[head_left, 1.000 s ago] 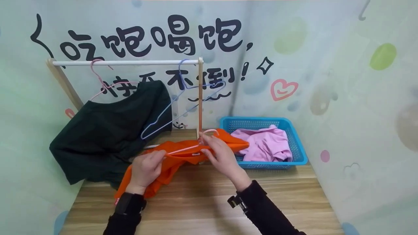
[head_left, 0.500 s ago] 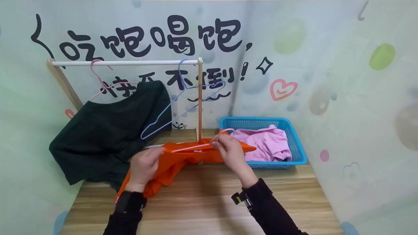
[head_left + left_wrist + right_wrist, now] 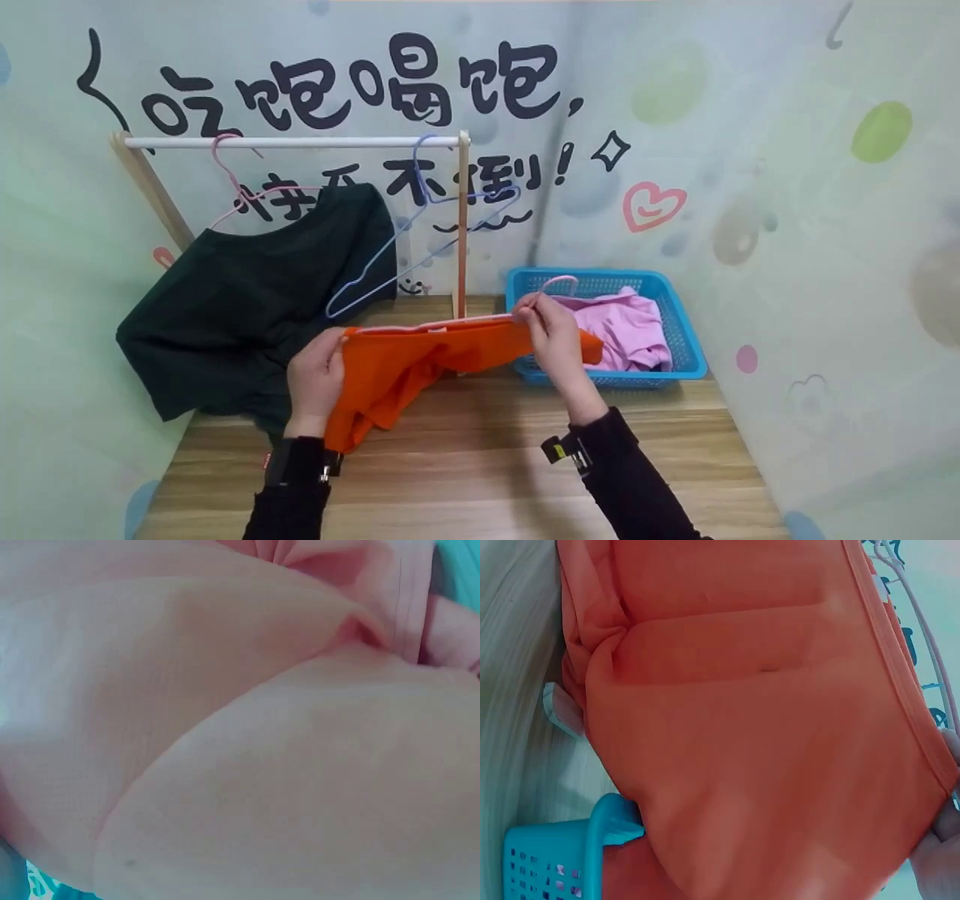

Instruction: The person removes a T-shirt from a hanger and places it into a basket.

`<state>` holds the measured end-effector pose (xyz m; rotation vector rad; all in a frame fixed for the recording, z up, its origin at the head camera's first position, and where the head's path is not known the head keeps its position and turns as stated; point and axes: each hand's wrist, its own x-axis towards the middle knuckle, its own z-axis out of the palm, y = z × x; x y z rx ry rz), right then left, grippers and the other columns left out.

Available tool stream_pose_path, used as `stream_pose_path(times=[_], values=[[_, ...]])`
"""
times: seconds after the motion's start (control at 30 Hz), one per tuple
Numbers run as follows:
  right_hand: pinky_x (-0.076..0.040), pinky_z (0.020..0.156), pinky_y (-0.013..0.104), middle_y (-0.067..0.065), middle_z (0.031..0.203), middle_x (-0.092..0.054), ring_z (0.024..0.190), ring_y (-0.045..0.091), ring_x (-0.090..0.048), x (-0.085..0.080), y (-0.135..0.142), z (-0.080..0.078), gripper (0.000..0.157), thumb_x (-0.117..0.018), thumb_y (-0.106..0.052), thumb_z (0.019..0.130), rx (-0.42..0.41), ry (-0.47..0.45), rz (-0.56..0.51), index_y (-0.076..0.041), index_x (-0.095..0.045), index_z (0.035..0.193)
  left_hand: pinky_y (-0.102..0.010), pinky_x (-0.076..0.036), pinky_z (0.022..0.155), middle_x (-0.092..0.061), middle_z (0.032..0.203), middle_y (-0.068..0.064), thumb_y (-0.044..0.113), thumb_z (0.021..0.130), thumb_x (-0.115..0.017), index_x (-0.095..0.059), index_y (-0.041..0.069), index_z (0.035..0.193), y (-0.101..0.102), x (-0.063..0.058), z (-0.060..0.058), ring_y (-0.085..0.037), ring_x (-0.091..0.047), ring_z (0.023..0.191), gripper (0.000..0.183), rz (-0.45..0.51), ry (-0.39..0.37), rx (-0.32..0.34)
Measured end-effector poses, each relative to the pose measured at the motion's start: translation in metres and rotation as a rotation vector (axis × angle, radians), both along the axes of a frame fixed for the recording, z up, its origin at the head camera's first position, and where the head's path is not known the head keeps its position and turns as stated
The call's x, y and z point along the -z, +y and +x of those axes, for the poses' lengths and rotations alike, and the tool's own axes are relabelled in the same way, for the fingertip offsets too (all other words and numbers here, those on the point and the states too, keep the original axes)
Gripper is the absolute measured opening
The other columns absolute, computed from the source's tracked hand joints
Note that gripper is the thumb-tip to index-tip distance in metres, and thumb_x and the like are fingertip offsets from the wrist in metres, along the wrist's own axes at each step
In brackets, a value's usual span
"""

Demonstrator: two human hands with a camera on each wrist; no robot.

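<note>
An orange garment (image 3: 442, 360) hangs stretched between both hands, its top edge nearly straight. At its left end my left hand (image 3: 316, 382) pinches that edge; in the left wrist view the hand (image 3: 262, 765) fills most of the picture, with a bit of the cloth (image 3: 345, 570) at the top. My right hand (image 3: 553, 345) pinches the same edge farther right, together with a pink hanger (image 3: 480, 320) whose hook sticks up above the fingers. The right wrist view has the cloth (image 3: 742, 720) spread wide, with the hanger (image 3: 930, 645) along its edge. Most of the hanger's far end is hidden.
A dark green garment (image 3: 255, 300) hangs on a pink hanger from the rack's white rail (image 3: 315, 142). Beside it hangs a bare blue hanger (image 3: 375, 262). A blue basket (image 3: 686, 330) with pink clothing (image 3: 626, 330) stands behind my right hand on the wooden table (image 3: 450, 480).
My right hand has moved right with the hanger's hook, and my left hand slightly left. The garment's gaping top edge is now drawn straight and its right end overlaps the basket more.
</note>
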<state>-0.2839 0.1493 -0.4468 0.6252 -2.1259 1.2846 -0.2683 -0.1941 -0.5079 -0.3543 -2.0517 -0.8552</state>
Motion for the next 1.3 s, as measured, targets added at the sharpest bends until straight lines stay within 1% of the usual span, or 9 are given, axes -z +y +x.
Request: stream_pose_path(times=[0.13,0.23,0.4,0.53,0.7,0.83,1.0,1.13,1.3], values=[[-0.056,0.08,0.035,0.008,0.088,-0.068,0.083,0.023,-0.066,0.0,-0.001,-0.001,0.007,-0.063,-0.009,0.094,-0.021,0.077,0.03,-0.002,-0.064,0.094,-0.042,-0.051,0.075,-0.07,0.09,-0.013,-0.001,0.092,-0.065,-0.068,-0.001,0.095,0.004,0.004,-0.002,-0.028,-0.064,0.078,0.004,0.039,-0.08,-0.027],[-0.056,0.08,0.033,0.007,0.089,-0.068,0.083,0.021,-0.065,0.002,-0.004,-0.001,0.004,-0.065,-0.007,0.092,-0.028,0.098,0.096,-0.004,-0.064,0.094,-0.044,-0.051,0.073,-0.069,0.091,-0.014,0.005,0.097,-0.062,-0.066,0.0,0.099,0.009,0.005,-0.001,-0.029,-0.062,0.076,0.006,0.051,-0.198,-0.009],[-0.055,0.083,0.033,0.005,0.093,-0.069,0.088,0.019,-0.064,0.004,-0.01,0.0,0.005,-0.065,-0.009,0.094,-0.033,0.041,0.168,-0.007,-0.065,0.098,-0.048,-0.05,0.088,-0.066,0.115,-0.017,0.012,0.101,-0.058,-0.058,0.005,0.123,0.017,0.002,0.003,-0.031,-0.064,0.097,0.023,0.1,-0.429,0.039],[-0.054,0.086,0.031,0.004,0.092,-0.068,0.088,0.019,-0.063,0.005,-0.016,-0.002,0.005,-0.065,-0.01,0.094,-0.036,0.027,0.224,-0.008,-0.065,0.099,-0.05,-0.043,0.101,-0.061,0.129,-0.015,0.016,0.1,-0.059,-0.053,0.007,0.134,0.02,-0.004,0.005,-0.03,-0.059,0.113,0.035,0.009,-0.486,0.075],[-0.054,0.088,0.031,0.005,0.093,-0.068,0.088,0.019,-0.064,0.005,-0.019,-0.002,0.007,-0.065,-0.012,0.094,-0.042,0.04,0.263,-0.008,-0.066,0.1,-0.052,-0.042,0.103,-0.062,0.13,-0.012,0.021,0.099,-0.063,-0.059,0.009,0.133,0.026,-0.012,0.006,-0.031,-0.058,0.116,0.037,-0.216,-0.474,0.09],[-0.054,0.088,0.032,0.004,0.095,-0.069,0.089,0.019,-0.064,0.003,-0.019,0.0,0.008,-0.066,-0.013,0.094,-0.048,0.057,0.254,-0.008,-0.067,0.101,-0.048,-0.049,0.095,-0.068,0.117,-0.008,0.023,0.098,-0.064,-0.067,0.013,0.122,0.03,-0.013,0.007,-0.028,-0.061,0.102,0.026,-0.31,-0.462,0.131],[-0.053,0.09,0.033,0.006,0.099,-0.07,0.093,0.021,-0.064,0.003,-0.014,-0.001,0.012,-0.066,-0.014,0.095,-0.077,0.073,0.265,-0.007,-0.068,0.104,-0.04,-0.052,0.081,-0.068,0.093,-0.003,0.014,0.095,-0.068,-0.069,0.012,0.099,0.032,-0.008,0.007,-0.024,-0.057,0.083,0.005,-0.317,-0.358,0.142],[-0.051,0.095,0.036,0.006,0.11,-0.07,0.103,0.023,-0.064,0.005,-0.003,-0.003,0.023,-0.067,-0.017,0.095,-0.053,0.034,0.361,-0.008,-0.068,0.115,-0.04,-0.051,0.08,-0.068,0.088,-0.005,0.005,0.092,-0.069,-0.067,0.01,0.094,0.032,-0.005,0.007,-0.026,-0.058,0.083,0.006,-0.295,-0.263,0.11],[-0.051,0.094,0.039,0.004,0.114,-0.071,0.104,0.023,-0.066,0.005,0.013,-0.006,0.025,-0.064,-0.015,0.097,0.027,-0.041,0.458,-0.012,-0.07,0.121,-0.04,-0.052,0.081,-0.068,0.088,-0.005,0.008,0.093,-0.068,-0.068,0.01,0.092,0.031,-0.008,0.008,-0.025,-0.059,0.083,0.002,-0.244,-0.251,0.1]])
